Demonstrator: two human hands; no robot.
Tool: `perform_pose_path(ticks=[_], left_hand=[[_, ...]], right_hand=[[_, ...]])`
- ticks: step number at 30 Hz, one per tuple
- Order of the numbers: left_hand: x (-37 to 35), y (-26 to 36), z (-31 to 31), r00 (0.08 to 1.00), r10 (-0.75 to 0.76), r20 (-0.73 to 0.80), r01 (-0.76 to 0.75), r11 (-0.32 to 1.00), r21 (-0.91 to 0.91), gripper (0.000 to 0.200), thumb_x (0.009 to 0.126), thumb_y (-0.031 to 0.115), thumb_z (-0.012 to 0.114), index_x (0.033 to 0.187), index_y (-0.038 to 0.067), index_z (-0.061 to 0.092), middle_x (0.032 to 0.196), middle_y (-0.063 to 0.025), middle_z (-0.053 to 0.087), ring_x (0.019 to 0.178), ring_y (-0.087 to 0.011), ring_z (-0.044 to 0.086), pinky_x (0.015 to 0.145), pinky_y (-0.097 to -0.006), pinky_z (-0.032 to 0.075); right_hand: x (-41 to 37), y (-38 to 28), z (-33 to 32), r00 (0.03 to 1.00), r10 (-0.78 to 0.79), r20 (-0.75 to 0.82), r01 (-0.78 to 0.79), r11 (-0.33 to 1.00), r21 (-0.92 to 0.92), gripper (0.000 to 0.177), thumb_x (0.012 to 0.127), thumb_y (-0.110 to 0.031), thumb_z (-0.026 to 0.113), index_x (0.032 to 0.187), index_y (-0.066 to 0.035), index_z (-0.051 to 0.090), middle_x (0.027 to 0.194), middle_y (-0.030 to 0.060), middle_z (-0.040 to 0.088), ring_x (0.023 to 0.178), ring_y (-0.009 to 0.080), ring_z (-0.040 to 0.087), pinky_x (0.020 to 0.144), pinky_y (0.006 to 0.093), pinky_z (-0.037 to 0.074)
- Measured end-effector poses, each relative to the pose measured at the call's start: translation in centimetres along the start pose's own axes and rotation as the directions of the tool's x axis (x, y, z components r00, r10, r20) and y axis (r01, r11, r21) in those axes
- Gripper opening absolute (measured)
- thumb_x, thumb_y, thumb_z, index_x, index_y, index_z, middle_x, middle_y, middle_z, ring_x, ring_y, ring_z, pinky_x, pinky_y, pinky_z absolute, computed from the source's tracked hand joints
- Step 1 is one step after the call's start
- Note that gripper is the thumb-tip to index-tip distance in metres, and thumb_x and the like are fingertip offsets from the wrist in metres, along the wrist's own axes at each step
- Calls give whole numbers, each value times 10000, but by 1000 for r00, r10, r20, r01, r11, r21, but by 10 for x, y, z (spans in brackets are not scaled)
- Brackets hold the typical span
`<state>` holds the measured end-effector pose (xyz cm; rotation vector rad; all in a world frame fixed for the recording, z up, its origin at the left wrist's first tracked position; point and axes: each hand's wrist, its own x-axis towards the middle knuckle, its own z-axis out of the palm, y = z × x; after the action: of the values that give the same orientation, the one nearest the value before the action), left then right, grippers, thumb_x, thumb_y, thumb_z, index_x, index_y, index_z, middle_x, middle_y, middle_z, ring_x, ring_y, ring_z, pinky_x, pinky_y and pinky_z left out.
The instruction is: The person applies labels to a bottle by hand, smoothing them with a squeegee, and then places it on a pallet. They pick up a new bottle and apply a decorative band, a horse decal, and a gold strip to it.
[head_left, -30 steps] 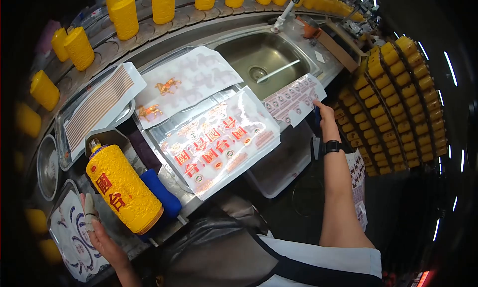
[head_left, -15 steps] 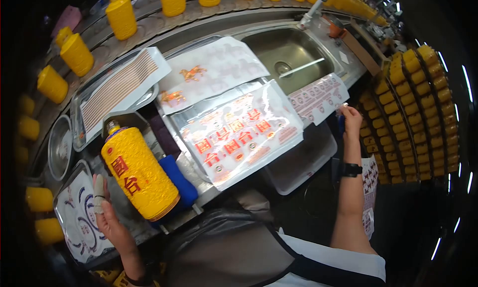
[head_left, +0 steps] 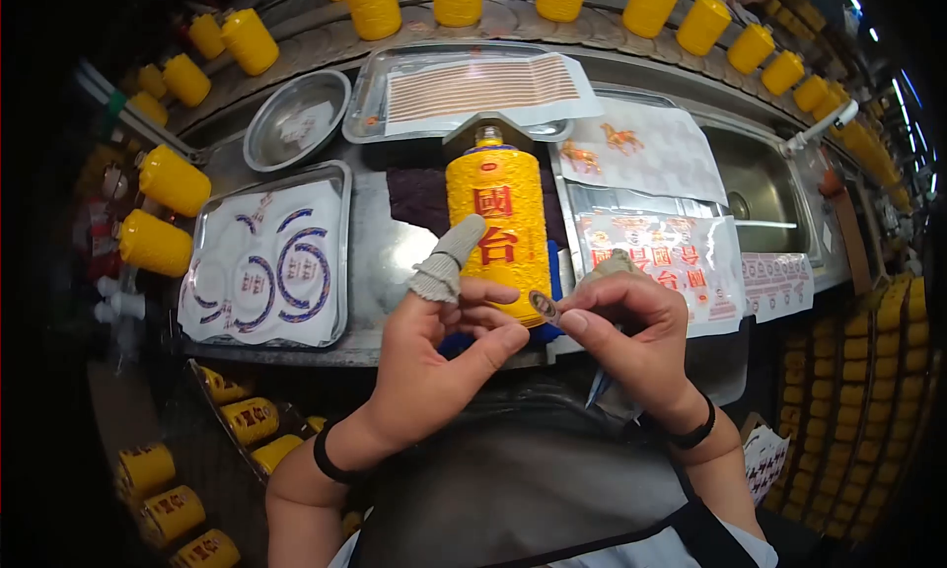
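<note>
A yellow textured bottle (head_left: 501, 213) with red characters lies on the bench in front of me, its neck pointing away. Over its lower left side is my left hand (head_left: 439, 341), fingers apart and holding nothing, with a pale cloth cover on one finger. My right hand (head_left: 626, 331) pinches a small oval label (head_left: 544, 306) between thumb and forefinger, just above the bottle's lower end. A thin blue tool (head_left: 599, 385) shows under the right palm. Blue padding (head_left: 554, 262) is partly visible beside the bottle.
Left of the bottle is a tray of blue arc decals (head_left: 345, 262), with a round metal bowl (head_left: 258, 144) behind it. A striped sheet (head_left: 483, 90), horse decals (head_left: 619, 137), red character decals (head_left: 715, 272) and a sink (head_left: 755, 188) stand around. Yellow bottles line the far conveyor (head_left: 414, 26).
The view has swung left. My right hand has come from the decal strip at the right to the bottle, with a small label in it. My left hand has moved over the bottle.
</note>
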<state>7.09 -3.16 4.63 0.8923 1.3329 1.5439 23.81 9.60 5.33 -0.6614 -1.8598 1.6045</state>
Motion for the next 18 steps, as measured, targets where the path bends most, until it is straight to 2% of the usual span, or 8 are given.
perform_pose_path(ticks=[2,5,8,9,12,13,16,18], left_hand=[[-2,0,-3,997,-70,33,74,982,-172,723,869,-25,674,1489,-6,303,1067,-92,640,969,-147,641,870,-269,508],[-9,-3,-7,995,-85,-57,70,970,-232,648,866,-33,685,1444,6,395,1012,-24,624,891,-85,617,810,-232,496],[-9,0,-14,997,-60,-48,57,996,-73,603,860,-54,672,1415,3,444,954,-5,622,855,-74,605,787,-218,487],[-8,2,-12,995,-76,-58,71,994,-83,574,848,-68,666,1387,-3,479,918,-1,624,828,-73,596,784,-217,485],[-1,-1,-9,999,46,-26,-42,990,138,575,842,-69,665,1382,-8,479,925,-6,624,830,-77,595,783,-221,487],[0,0,-8,999,27,-42,-20,988,156,603,834,-54,662,1399,-6,458,925,-26,621,879,-109,616,868,-256,494],[13,1,4,998,-4,-70,5,1000,8,591,838,-58,650,1396,-2,465,932,-28,626,897,-109,618,880,-260,491],[20,1,7,1000,-13,-19,14,999,45,585,844,-55,644,1398,-5,461,950,-37,637,925,-116,621,901,-268,489]], right_hand=[[1,-1,14,995,-83,64,82,997,15,120,806,-64,775,892,-20,704,893,62,709,746,84,622,640,226,456],[-2,-4,19,990,-103,94,112,989,-101,149,801,-82,777,919,-19,711,885,51,710,724,82,610,621,229,444],[1,-4,15,1000,4,26,-1,994,-105,162,801,-105,777,934,-32,719,872,32,711,704,77,589,610,227,431],[5,-4,14,1000,10,20,-9,997,-73,148,812,-119,764,926,-38,718,867,29,708,683,74,556,607,225,420],[10,3,-1,975,116,192,-109,993,-49,123,819,-114,748,910,-39,714,852,24,694,698,68,548,610,226,413],[10,2,-2,973,142,181,-146,989,6,109,819,-113,736,879,-31,697,831,18,667,713,62,541,614,226,410],[19,3,-17,973,178,145,-174,984,-35,121,808,-121,742,849,-26,680,810,4,641,736,53,545,632,222,418],[26,1,-28,962,225,155,-223,974,-32,126,805,-109,749,847,-24,666,820,-6,631,752,43,557,657,211,441]])
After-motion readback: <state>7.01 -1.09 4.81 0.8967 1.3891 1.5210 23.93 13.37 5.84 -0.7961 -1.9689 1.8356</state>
